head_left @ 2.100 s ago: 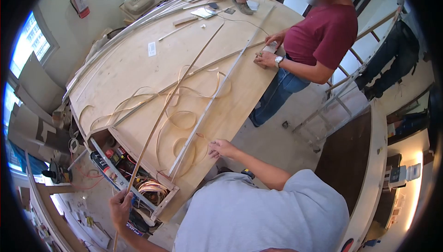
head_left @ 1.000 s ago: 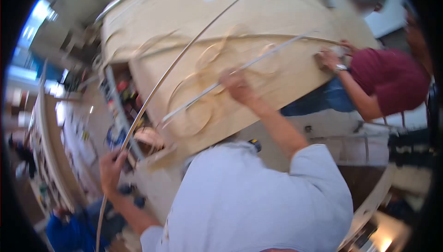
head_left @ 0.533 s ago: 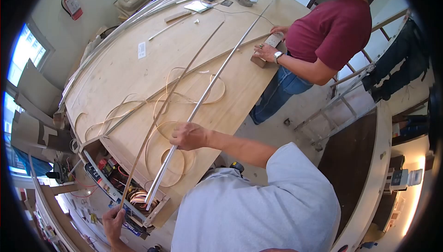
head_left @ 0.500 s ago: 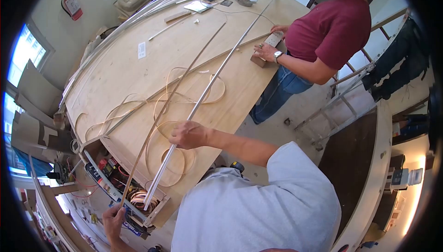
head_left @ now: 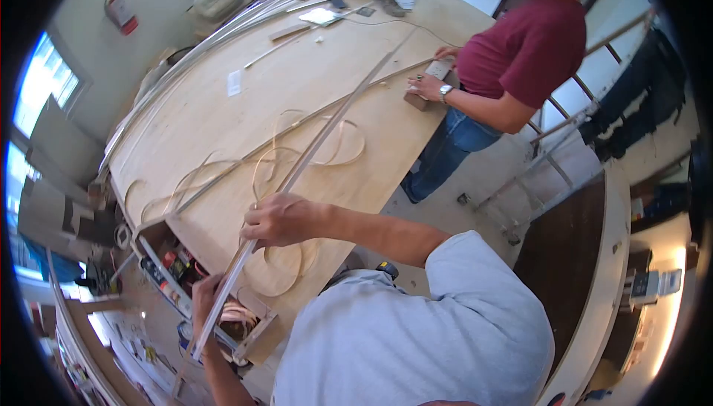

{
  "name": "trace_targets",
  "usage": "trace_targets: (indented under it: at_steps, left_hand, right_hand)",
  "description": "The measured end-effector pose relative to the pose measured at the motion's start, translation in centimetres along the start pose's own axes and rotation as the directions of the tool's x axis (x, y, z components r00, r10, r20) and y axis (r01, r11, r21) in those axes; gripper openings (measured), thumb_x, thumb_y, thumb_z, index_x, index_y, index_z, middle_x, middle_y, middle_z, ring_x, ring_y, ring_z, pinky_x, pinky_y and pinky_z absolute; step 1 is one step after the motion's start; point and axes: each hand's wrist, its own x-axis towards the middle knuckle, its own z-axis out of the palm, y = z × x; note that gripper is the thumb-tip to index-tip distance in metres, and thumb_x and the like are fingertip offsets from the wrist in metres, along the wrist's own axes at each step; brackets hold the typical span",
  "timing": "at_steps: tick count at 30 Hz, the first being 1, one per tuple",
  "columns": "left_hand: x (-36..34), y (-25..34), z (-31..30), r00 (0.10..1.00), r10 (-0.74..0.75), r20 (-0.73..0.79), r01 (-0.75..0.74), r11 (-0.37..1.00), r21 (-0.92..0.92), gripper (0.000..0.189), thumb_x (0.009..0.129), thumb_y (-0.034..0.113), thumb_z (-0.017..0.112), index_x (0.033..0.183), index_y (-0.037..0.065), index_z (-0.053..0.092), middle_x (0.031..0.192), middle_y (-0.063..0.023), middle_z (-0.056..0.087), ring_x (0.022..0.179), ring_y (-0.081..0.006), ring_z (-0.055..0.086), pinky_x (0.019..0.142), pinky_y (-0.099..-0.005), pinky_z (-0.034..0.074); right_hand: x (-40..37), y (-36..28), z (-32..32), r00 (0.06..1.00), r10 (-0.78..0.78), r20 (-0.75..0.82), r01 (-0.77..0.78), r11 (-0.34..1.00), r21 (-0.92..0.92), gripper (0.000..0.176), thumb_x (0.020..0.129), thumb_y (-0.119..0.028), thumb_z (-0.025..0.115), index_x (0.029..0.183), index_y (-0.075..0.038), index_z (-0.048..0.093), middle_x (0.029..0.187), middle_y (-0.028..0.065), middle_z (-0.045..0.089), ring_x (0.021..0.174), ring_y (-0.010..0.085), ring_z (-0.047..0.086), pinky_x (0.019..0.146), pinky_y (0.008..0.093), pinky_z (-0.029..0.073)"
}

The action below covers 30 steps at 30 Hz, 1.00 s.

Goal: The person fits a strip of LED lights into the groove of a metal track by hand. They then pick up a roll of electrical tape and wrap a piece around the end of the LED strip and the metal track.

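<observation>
Head view, strip (head_left: 318, 146) over box (head_left: 261, 340), coils (head_left: 364, 143) (loose)

Worktable (head_left: 174, 127) mid-frame. Strips (head_left: 319, 142) slant over it, lower left to upper centre. Banding loops (head_left: 363, 143) on top. Box (head_left: 199, 245) lower left, coil (head_left: 236, 312) inside. Extinguisher (head_left: 122, 11) on wall (head_left: 160, 5), upper left.

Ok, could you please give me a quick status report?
Right grip closed on long strips; left grip holding further down. Loose band loops beneath, on tabletop.
</observation>
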Motion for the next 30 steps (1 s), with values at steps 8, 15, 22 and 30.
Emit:
trace_targets:
  at_steps: [8, 15, 22, 30]
  left_hand:
    - [4.1, -4.7, 6.4, 0.987, 0.075, -0.143, -0.017, 0.93, 0.366, 0.018, 0.081, 0.012, 0.054, 0.094, 0.009, 0.066, 0.082, -0.0132, 0.063, 0.083, -0.0326, 0.063, 0.075, -0.0436, 0.05]
    - [2.4, -1.3, 6.0, 0.879, 0.211, -0.427, 0.0, 0.897, 0.443, 0.029, 0.083, 0.019, 0.064, 0.103, -0.002, 0.06, 0.099, -0.0157, 0.06, 0.099, -0.032, 0.057, 0.085, -0.0431, 0.046]
    - [-1.9, 6.4, 3.5, 0.759, 0.333, -0.559, 0.04, 0.834, 0.55, 0.043, 0.076, 0.006, 0.068, 0.117, 0.001, 0.058, 0.118, -0.0142, 0.057, 0.111, -0.0326, 0.054, 0.099, -0.0477, 0.039]
    - [-3.8, -0.4, -0.2, 0.892, 0.134, -0.431, 0.073, 0.899, 0.432, 0.025, 0.083, 0.007, 0.061, 0.108, 0.006, 0.063, 0.082, -0.0132, 0.06, 0.077, -0.0336, 0.058, 0.071, -0.0427, 0.043]
  right_hand:
    - [2.4, 0.0, 0.8, 0.995, 0.083, 0.06, -0.08, 0.995, -0.057, 0.032, 0.077, -0.03, 0.069, 0.104, -0.013, 0.066, 0.071, 0.005, 0.054, 0.065, 0.0217, 0.059, 0.059, 0.0374, 0.047]
    - [4.4, -0.4, 5.0, 0.981, 0.156, 0.113, -0.167, 0.981, 0.095, 0.033, 0.077, -0.024, 0.071, 0.107, -0.011, 0.066, 0.075, 0.0071, 0.057, 0.071, 0.0249, 0.059, 0.064, 0.0373, 0.047]
    - [3.4, 0.6, 9.3, 0.985, 0.043, 0.166, -0.066, 0.989, 0.133, 0.019, 0.077, -0.027, 0.067, 0.08, -0.009, 0.06, 0.08, 0.0105, 0.061, 0.084, 0.0283, 0.061, 0.075, 0.0394, 0.049]
    - [1.6, 0.0, 7.4, 0.969, 0.225, 0.1, -0.23, 0.972, 0.043, 0.024, 0.081, -0.028, 0.064, 0.097, -0.01, 0.062, 0.097, 0.012, 0.061, 0.097, 0.0302, 0.059, 0.087, 0.0434, 0.044]
